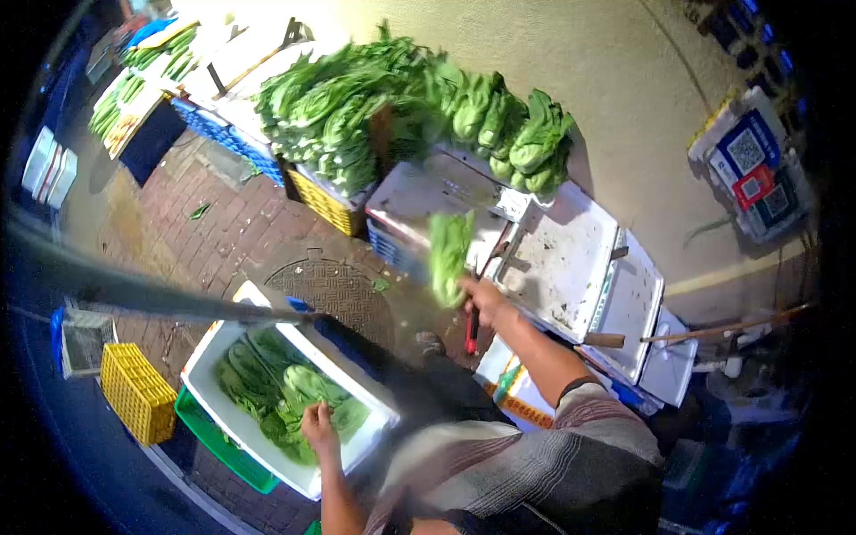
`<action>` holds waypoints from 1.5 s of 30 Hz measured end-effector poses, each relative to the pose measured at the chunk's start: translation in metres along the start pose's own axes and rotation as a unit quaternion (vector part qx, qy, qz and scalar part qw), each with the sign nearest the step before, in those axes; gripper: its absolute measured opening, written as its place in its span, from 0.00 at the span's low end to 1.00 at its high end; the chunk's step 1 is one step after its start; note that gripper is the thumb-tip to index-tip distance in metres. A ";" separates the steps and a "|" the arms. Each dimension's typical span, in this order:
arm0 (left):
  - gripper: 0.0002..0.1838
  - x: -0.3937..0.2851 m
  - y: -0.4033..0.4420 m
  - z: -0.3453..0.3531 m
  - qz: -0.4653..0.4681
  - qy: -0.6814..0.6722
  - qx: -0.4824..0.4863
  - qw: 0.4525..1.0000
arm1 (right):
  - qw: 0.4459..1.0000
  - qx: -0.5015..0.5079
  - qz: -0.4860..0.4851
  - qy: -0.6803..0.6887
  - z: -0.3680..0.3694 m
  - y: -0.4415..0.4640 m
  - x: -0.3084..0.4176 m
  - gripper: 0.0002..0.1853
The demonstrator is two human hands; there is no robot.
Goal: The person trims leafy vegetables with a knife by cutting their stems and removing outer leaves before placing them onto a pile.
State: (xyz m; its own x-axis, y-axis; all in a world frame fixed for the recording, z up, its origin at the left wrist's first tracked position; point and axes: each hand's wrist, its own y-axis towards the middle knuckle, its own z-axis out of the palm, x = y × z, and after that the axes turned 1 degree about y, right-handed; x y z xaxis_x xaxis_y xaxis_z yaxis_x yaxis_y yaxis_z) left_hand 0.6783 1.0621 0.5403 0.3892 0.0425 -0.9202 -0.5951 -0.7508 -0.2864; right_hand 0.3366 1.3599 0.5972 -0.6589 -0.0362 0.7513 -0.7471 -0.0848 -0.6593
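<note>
My right hand is closed around the base of a head of leafy greens, its leaves pointing up and blurred by motion. Just below that hand shows a slim red and black object; whether I hold it cannot be made out. My left hand reaches over a white foam box, fingers curled next to a pale green head. What those fingers grip, if anything, is hidden. More dark leafy greens lie in the box.
Heaped greens and a row of upright heads stand along the wall. White trays are at right. A yellow crate and green crate sit left of the foam box. A dark pole crosses the view.
</note>
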 end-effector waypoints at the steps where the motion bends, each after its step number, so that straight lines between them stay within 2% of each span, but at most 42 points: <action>1: 0.10 0.019 0.009 0.003 -0.007 0.016 -0.004 1.000 | 0.996 -0.007 -0.035 0.079 -0.024 0.036 0.012 0.07; 2: 0.11 0.028 0.016 0.006 -0.045 0.039 0.000 0.998 | 0.991 -0.036 -0.078 0.105 -0.041 0.060 0.036 0.07; 3: 0.11 0.025 0.018 0.013 -0.042 0.027 0.006 0.999 | 0.986 -0.087 -0.136 0.041 -0.069 0.102 0.051 0.06; 4: 0.10 0.040 0.021 0.015 -0.062 -0.003 -0.001 0.998 | 0.981 -0.031 -0.163 0.103 -0.087 0.124 0.082 0.06; 6: 0.09 0.052 0.020 0.025 -0.116 -0.032 -0.012 0.993 | 0.967 -0.102 -0.207 0.103 -0.112 0.172 0.138 0.09; 9: 0.08 0.072 0.010 0.033 -0.183 0.015 -0.019 0.983 | 0.955 -0.095 -0.274 0.059 -0.150 0.250 0.210 0.12; 10: 0.08 0.092 0.006 0.031 -0.220 -0.034 -0.025 0.975 | 0.950 -0.070 -0.283 0.112 -0.158 0.272 0.225 0.13; 11: 0.07 0.107 0.002 0.025 -0.239 -0.024 0.009 0.971 | 0.942 -0.090 -0.320 0.050 -0.163 0.290 0.237 0.15; 13: 0.08 0.117 -0.008 0.035 -0.278 -0.010 -0.047 0.959 | 0.912 -0.304 -0.256 -0.097 -0.151 0.304 0.255 0.20; 14: 0.08 0.128 -0.015 0.034 -0.246 -0.002 -0.055 0.968 | 0.876 -0.342 -0.272 -0.203 -0.182 0.363 0.243 0.24; 17: 0.10 0.139 -0.026 0.031 -0.303 -0.034 -0.057 0.951 | 0.800 -0.371 -0.298 -0.365 -0.165 0.383 0.230 0.23; 18: 0.13 0.146 -0.032 0.031 -0.278 0.020 -0.060 0.959 | 0.859 -0.310 -0.261 -0.312 -0.156 0.364 0.233 0.23; 19: 0.14 0.146 -0.033 0.033 -0.281 0.054 -0.077 0.955 | 0.801 -0.356 -0.269 -0.399 -0.163 0.380 0.229 0.25; 21: 0.14 0.118 -0.035 0.047 -0.267 0.062 -0.090 0.958 | 0.792 -0.403 -0.271 -0.370 -0.154 0.378 0.222 0.25; 22: 0.14 0.128 -0.042 0.038 -0.266 0.003 -0.077 0.961 | 0.832 -0.320 -0.241 -0.383 -0.151 0.366 0.228 0.23; 23: 0.14 0.110 -0.046 0.044 -0.301 0.016 -0.112 0.947 | 0.792 -0.366 -0.314 -0.374 -0.155 0.390 0.209 0.20; 24: 0.14 0.096 -0.050 0.051 -0.253 -0.040 -0.133 0.957 | 0.878 -0.229 -0.244 -0.341 -0.174 0.402 0.204 0.18; 25: 0.15 0.116 -0.058 0.042 -0.269 -0.048 -0.148 0.950 | 0.937 -0.205 -0.239 -0.149 -0.126 0.344 0.206 0.17; 26: 0.16 0.107 -0.058 0.042 -0.285 0.013 -0.150 0.947 | 0.937 -0.215 -0.213 -0.176 -0.122 0.342 0.202 0.16; 27: 0.17 0.128 -0.053 0.033 -0.271 0.051 -0.103 0.956 | 0.951 -0.151 -0.210 -0.166 -0.113 0.319 0.186 0.16; 28: 0.19 0.145 -0.058 0.031 -0.036 0.231 -0.096 0.968 | 0.963 -0.087 -0.204 -0.155 -0.104 0.297 0.172 0.16; 29: 0.21 0.091 -0.043 0.042 -0.249 0.080 -0.148 0.954 | 0.976 -0.031 -0.196 -0.095 -0.122 0.312 0.146 0.14; 30: 0.22 0.093 -0.037 0.044 -0.214 0.103 -0.140 0.961 | 0.975 -0.015 -0.117 -0.190 -0.122 0.283 0.135 0.12; 31: 0.23 0.122 -0.037 0.038 -0.226 0.115 -0.113 0.961 | 0.955 0.122 -0.126 -0.241 -0.133 0.279 0.106 0.13; 32: 0.24 0.145 -0.034 0.037 -0.233 0.125 -0.140 0.954 | 0.962 0.099 -0.094 -0.237 -0.104 0.226 0.077 0.15; 33: 0.24 0.159 -0.032 0.035 -0.239 0.134 -0.161 0.948 | 0.930 0.185 -0.062 -0.313 -0.118 0.235 0.042 0.15; 34: 0.23 0.175 -0.042 0.007 -0.283 0.069 -0.201 0.935 | 0.900 0.224 0.008 -0.375 -0.074 0.202 -0.027 0.19; 35: 0.22 0.173 -0.037 0.001 -0.317 0.025 -0.218 0.923 | 0.891 0.217 0.048 -0.396 -0.061 0.174 -0.054 0.21; 36: 0.20 0.172 -0.035 0.003 -0.334 0.022 -0.265 0.904 | 0.867 0.280 0.075 -0.406 -0.039 0.141 -0.067 0.22; 37: 0.20 0.181 -0.036 -0.004 -0.360 -0.039 -0.260 0.895 | 0.827 0.328 0.046 -0.454 -0.046 0.149 -0.103 0.22; 38: 0.20 0.194 -0.036 -0.008 -0.384 -0.055 -0.247 0.888 | 0.829 0.316 0.087 -0.454 -0.013 0.088 -0.100 0.22; 39: 0.21 0.203 -0.034 -0.008 -0.406 -0.072 -0.232 0.881 | 0.806 0.347 0.117 -0.465 0.005 0.064 -0.107 0.22; 40: 0.22 0.200 -0.030 -0.002 -0.345 0.027 -0.278 0.896 | 0.803 0.356 0.115 -0.463 0.015 0.043 -0.120 0.21; 41: 0.24 0.201 -0.019 0.001 -0.344 0.055 -0.262 0.900 | 0.790 0.351 0.142 -0.482 0.027 0.027 -0.127 0.20; 43: 0.27 0.203 0.009 0.007 -0.337 0.119 -0.233 0.905 | 0.803 0.352 0.160 -0.453 0.029 0.015 -0.144 0.20; 45: 0.36 0.210 0.042 0.017 -0.275 0.172 -0.262 0.909 | 0.807 0.304 0.194 -0.468 0.024 0.001 -0.147 0.21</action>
State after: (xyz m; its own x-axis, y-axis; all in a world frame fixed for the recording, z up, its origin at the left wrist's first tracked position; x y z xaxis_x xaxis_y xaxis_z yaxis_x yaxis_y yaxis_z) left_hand 0.7233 1.0511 0.3306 0.7767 0.3653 -0.5131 0.1373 -0.8932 -0.4282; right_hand 0.4342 1.3412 0.4868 -0.2654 -0.8894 0.3721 -0.1321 -0.3488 -0.9279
